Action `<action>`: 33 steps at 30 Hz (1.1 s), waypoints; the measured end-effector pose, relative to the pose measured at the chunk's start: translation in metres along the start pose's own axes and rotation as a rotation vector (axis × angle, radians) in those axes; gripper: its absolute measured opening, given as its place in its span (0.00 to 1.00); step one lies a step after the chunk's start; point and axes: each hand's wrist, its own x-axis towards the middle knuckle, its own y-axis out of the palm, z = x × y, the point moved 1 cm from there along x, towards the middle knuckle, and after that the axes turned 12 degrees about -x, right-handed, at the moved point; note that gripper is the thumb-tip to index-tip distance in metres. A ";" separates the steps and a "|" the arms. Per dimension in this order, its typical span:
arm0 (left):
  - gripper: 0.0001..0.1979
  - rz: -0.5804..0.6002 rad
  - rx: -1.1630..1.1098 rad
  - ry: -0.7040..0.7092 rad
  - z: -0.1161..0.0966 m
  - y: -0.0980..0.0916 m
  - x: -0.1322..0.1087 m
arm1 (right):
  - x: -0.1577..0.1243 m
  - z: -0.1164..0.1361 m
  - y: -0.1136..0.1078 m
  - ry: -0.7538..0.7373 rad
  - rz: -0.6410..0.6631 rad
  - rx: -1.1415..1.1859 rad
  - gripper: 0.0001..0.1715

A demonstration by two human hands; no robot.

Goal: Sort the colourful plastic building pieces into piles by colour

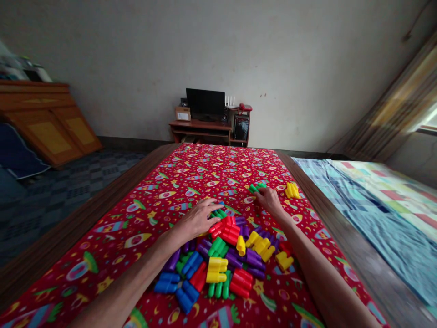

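Observation:
My right hand (268,199) is at the far right of the table, its fingers closed on a green toy building block (256,187) with rounded pegs. Just to its right lies a yellow block (292,190), apart from the others. My left hand (200,218) rests at the back left of a block pile, fingers stretched and apart over another green block (218,213); part of that block is hidden. Near its thumb are red blocks (229,230). The pile also holds blue blocks (192,264), purple blocks (254,262) and yellow blocks (216,269).
A red patterned cloth (218,168) covers the dark wooden table (136,177). Beyond it, a desk (201,127) carries a black monitor (205,105). A wooden cabinet (51,123) stands left, and a bed with a blue sheet (368,218) lies along the right side.

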 end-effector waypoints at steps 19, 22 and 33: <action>0.28 -0.155 -0.195 -0.207 -0.029 0.003 0.005 | -0.041 0.087 -0.008 -0.543 0.160 0.467 0.27; 0.29 -0.226 -0.257 -0.248 -0.029 0.006 0.007 | -0.038 0.084 -0.008 -0.515 0.183 0.405 0.20; 0.06 -0.253 -0.125 -0.174 -0.029 -0.010 0.007 | 0.001 0.036 -0.001 -0.167 0.039 0.573 0.13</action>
